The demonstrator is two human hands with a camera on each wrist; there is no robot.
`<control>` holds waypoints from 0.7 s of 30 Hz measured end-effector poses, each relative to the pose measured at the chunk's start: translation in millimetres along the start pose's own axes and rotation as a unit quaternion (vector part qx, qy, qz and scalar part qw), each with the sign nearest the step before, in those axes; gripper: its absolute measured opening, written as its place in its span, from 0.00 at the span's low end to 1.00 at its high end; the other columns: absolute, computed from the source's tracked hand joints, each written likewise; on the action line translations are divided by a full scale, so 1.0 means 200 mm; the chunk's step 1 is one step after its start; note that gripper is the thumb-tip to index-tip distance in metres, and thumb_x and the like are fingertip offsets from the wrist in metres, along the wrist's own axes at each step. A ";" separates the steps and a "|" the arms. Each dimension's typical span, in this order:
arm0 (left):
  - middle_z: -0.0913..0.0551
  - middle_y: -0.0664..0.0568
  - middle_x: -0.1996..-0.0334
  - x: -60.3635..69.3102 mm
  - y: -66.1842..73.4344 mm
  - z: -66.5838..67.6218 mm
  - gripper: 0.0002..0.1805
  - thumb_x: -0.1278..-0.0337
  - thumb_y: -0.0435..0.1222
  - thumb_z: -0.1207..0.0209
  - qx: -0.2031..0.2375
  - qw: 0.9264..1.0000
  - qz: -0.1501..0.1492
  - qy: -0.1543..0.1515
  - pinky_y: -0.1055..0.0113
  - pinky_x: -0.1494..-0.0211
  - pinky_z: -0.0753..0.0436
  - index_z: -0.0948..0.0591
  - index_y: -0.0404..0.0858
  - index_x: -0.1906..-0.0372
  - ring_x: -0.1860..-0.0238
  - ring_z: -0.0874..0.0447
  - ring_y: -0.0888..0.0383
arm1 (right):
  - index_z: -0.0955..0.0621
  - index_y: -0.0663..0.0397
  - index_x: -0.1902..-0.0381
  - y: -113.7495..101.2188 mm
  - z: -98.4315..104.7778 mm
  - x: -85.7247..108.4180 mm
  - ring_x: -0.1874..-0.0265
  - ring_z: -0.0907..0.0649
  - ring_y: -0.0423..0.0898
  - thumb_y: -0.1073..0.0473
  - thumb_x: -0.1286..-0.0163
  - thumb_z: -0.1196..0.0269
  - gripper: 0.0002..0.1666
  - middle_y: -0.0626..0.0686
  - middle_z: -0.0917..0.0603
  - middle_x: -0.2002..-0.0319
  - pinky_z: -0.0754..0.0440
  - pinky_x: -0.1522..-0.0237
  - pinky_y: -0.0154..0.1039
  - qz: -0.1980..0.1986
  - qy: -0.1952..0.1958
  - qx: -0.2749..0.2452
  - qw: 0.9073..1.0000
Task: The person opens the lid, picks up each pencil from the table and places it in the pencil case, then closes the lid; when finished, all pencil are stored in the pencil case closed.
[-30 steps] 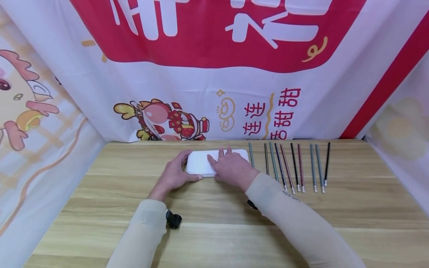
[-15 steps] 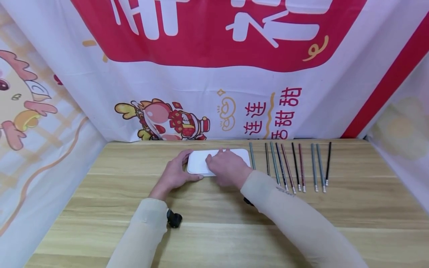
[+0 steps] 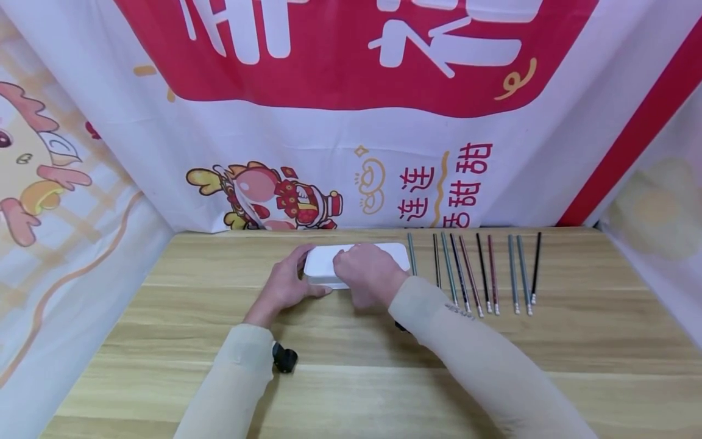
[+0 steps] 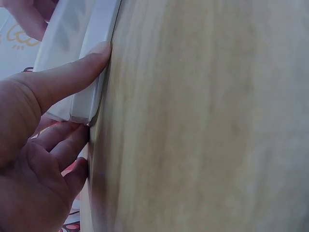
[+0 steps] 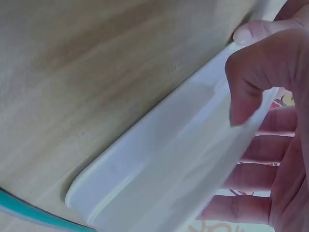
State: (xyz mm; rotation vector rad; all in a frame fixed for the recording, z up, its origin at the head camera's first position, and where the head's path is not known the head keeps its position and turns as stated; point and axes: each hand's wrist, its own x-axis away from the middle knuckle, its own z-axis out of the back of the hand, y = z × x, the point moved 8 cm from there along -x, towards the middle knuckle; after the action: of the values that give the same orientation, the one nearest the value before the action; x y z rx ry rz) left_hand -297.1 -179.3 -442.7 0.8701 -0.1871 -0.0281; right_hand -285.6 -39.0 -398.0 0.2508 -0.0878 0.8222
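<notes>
White lid (image 3: 320, 261) now higher above base (image 4: 100, 24) than half second ago; separation judged begun. Right hand (image 3: 368, 271) grips lid, thumb bent. Left hand (image 3: 287, 283) holds base end, thumb opposing fingers. Base on table (image 3: 351, 396), beside pencils (image 3: 470, 274).
</notes>
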 end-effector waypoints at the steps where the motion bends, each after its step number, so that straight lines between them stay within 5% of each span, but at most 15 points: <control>1: 0.33 0.45 0.16 0.00 0.00 0.00 0.55 0.46 0.36 0.19 -0.001 1.000 0.003 -0.001 0.43 0.12 0.36 0.37 0.47 0.16 0.16 0.35 0.43 | 0.18 0.58 0.39 0.00 0.01 0.00 0.62 0.14 0.47 0.52 0.39 0.28 0.31 0.53 0.09 0.54 0.07 0.45 0.46 0.000 0.006 -0.003 1.000; 7: 0.34 0.44 0.16 0.00 -0.01 0.00 0.54 0.46 0.38 0.18 0.000 1.000 0.003 -0.005 0.45 0.12 0.35 0.37 0.45 0.17 0.15 0.37 0.44 | 0.19 0.57 0.31 0.01 0.00 0.06 0.62 0.12 0.48 0.50 0.35 0.32 0.35 0.57 0.08 0.51 0.07 0.53 0.45 -0.026 0.049 0.011 0.998; 12: 0.34 0.43 0.16 0.00 -0.02 -0.01 0.55 0.46 0.38 0.18 0.001 1.000 0.004 -0.007 0.45 0.13 0.35 0.37 0.45 0.17 0.15 0.37 0.43 | 0.16 0.49 0.36 0.11 -0.02 0.16 0.51 0.09 0.53 0.50 0.38 0.28 0.31 0.55 0.09 0.45 0.08 0.60 0.46 -0.075 0.112 -0.059 0.989; 16: 0.34 0.43 0.16 0.00 -0.02 -0.01 0.55 0.47 0.37 0.18 0.004 1.000 0.001 -0.005 0.45 0.13 0.35 0.37 0.45 0.16 0.15 0.37 0.43 | 0.15 0.50 0.34 0.22 -0.06 0.27 0.35 0.14 0.57 0.52 0.39 0.26 0.34 0.57 0.12 0.35 0.09 0.42 0.55 -0.123 0.151 -0.160 0.968; 21: 0.35 0.42 0.16 0.00 -0.01 0.00 0.56 0.46 0.36 0.19 0.002 1.000 -0.005 0.000 0.45 0.13 0.36 0.38 0.44 0.16 0.15 0.38 0.42 | 0.19 0.50 0.28 0.34 -0.12 0.36 0.23 0.25 0.61 0.56 0.39 0.26 0.39 0.59 0.23 0.24 0.23 0.23 0.61 -0.168 0.167 -0.302 0.923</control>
State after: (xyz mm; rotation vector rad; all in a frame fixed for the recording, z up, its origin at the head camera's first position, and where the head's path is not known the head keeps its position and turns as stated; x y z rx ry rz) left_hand -297.7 -180.5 -444.1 0.8755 -0.1828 -0.0364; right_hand -285.9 62.8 -396.6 -0.4503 0.0254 0.4529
